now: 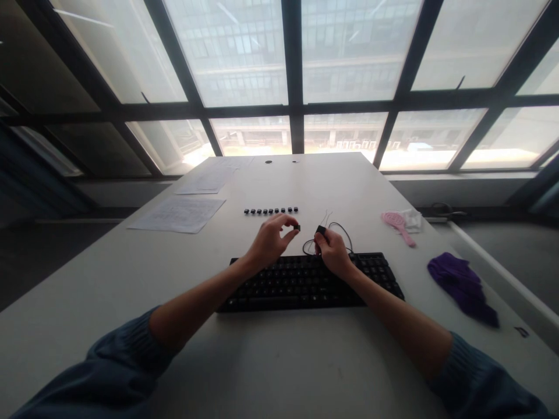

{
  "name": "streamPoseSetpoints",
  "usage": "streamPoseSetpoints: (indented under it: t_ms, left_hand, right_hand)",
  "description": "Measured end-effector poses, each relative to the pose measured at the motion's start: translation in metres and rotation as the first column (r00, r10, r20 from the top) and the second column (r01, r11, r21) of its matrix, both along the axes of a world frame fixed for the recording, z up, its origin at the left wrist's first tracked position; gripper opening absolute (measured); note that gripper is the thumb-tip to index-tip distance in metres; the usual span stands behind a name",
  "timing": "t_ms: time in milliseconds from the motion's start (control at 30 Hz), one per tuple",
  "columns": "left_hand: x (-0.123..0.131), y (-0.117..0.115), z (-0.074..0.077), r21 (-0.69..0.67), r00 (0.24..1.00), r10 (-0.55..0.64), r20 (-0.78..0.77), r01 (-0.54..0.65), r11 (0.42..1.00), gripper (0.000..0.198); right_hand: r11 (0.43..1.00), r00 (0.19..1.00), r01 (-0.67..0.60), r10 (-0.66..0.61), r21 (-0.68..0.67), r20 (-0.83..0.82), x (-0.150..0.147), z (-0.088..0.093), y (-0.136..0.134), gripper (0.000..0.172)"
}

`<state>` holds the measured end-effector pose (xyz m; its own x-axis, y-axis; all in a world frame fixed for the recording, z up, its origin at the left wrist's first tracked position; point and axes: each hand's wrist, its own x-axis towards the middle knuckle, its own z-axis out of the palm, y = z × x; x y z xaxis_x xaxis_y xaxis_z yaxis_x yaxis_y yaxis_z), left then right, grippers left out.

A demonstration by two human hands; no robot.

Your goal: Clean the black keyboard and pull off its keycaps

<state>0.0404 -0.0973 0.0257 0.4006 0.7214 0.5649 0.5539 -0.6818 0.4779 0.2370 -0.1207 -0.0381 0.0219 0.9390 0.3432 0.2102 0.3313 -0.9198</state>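
Observation:
Between the thumb and forefinger of my left hand (271, 240) is a small black keycap (297, 227). My right hand (334, 253) is closed on a keycap puller (321, 230) with a black handle; its thin wire prongs point away from me. Both hands are above the back edge of a black keyboard (301, 285), whose middle and right parts are partly covered by my right hand and forearm. Beyond my left hand, several black keycaps (271, 211) lie in a straight row on the white table.
A black cable (347, 233) loops behind the keyboard. Printed sheets (179, 214) lie at the left. On the right are a pink hairbrush (396, 223) by a white packet (413, 221), a purple cloth (463, 285) and a small dark item (521, 331) near the table's edge.

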Motion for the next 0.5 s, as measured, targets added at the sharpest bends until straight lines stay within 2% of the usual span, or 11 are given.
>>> streamPoseSetpoints:
  t_ms: [133, 233, 300, 400, 500]
  left_hand:
    - [0.001, 0.071, 0.008, 0.052, 0.993, 0.077, -0.088, -0.073, 0.996, 0.013]
    - [0.011, 0.124, 0.001, 0.019, 0.974, 0.068, -0.214, -0.065, 0.998, 0.018]
    - [0.018, 0.152, -0.007, -0.006, 0.951, 0.013, -0.31, -0.015, 1.0, 0.017]
    - [0.026, 0.179, -0.021, -0.047, 0.927, -0.038, -0.374, 0.021, 0.999, 0.013]
    - [0.03, 0.194, -0.034, -0.071, 0.904, -0.05, -0.424, 0.022, 0.997, 0.012]
  right_hand:
    - [1.0, 1.0, -0.022, 0.022, -0.018, -0.022, -0.001, 0.0, -0.001, 0.031]
    - [0.999, 0.999, -0.033, 0.032, -0.025, -0.038, -0.001, 0.001, -0.002, 0.03]
    - [0.999, 0.998, -0.038, 0.037, -0.029, -0.048, -0.002, 0.001, -0.002, 0.03]
    - [0.998, 0.997, -0.046, 0.044, -0.035, -0.061, -0.001, 0.0, -0.002, 0.031]
    - [0.998, 0.998, -0.049, 0.047, -0.038, -0.05, -0.001, -0.001, -0.002, 0.031]
